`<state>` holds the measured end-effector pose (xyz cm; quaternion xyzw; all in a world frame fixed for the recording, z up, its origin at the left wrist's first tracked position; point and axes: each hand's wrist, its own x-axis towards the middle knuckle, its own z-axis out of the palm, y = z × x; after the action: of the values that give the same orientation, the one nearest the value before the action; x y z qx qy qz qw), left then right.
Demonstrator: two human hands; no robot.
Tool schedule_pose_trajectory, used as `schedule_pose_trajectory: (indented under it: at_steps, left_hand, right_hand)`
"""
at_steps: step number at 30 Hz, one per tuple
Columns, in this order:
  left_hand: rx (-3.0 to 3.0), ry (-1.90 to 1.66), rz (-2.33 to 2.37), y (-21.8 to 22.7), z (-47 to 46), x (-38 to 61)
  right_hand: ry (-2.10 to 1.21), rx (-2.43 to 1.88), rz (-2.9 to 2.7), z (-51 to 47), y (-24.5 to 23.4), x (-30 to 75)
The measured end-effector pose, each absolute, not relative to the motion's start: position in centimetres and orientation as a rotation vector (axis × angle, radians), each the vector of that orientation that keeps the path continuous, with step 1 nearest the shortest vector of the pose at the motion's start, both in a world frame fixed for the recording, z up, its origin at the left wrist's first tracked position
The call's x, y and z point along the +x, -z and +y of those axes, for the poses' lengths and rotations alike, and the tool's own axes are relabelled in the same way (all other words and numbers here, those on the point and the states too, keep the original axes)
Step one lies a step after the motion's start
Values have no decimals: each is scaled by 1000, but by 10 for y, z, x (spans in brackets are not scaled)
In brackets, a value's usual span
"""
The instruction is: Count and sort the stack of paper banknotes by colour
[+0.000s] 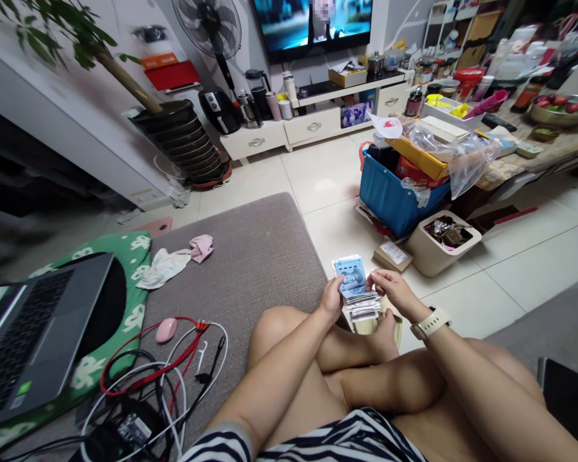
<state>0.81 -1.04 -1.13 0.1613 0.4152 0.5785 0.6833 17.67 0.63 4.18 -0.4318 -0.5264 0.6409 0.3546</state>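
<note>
I sit cross-legged on a grey couch. Both hands are out in front of my knees around a stack of cards or photos, bluish on top. My left hand grips the stack's left edge with curled fingers. My right hand, with a pale watch on the wrist, pinches the stack's right side near the top card. The stack is fanned slightly, with white edges showing below.
A laptop rests on a green cushion at left beside tangled cables and a pink mouse. On the tiled floor stand a blue bin, a beige bin and a small parcel. A cluttered table lies right.
</note>
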Motion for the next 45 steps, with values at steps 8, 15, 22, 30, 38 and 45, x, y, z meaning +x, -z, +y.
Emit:
schedule_pose_trajectory:
  at_steps: [8,15,22,30,38,45]
  left_hand:
    - [415,-1309,993,12,-11,10]
    - [635,-1259,1169,6,-16,11]
    - [717,-1178,1126,3,-18,12]
    - [866,-1125,1153,16,-23,8]
    - [779,-1177,1190,17,-17,9]
    - [493,-1255,1097,13,-13,9]
  right_hand:
    - [-1520,-1325,-1329,9,-23,178]
    - [-1642,-1291,-1474,0,-33,174]
    - [-1216,-1529,-1999,-15,-47,167]
    - [-804,-1837,-2345,-28,-52,157]
    - [-1206,-1690,-2024,-9,-33,170]
    - [-1309,-1581,-1536,6,-18,175]
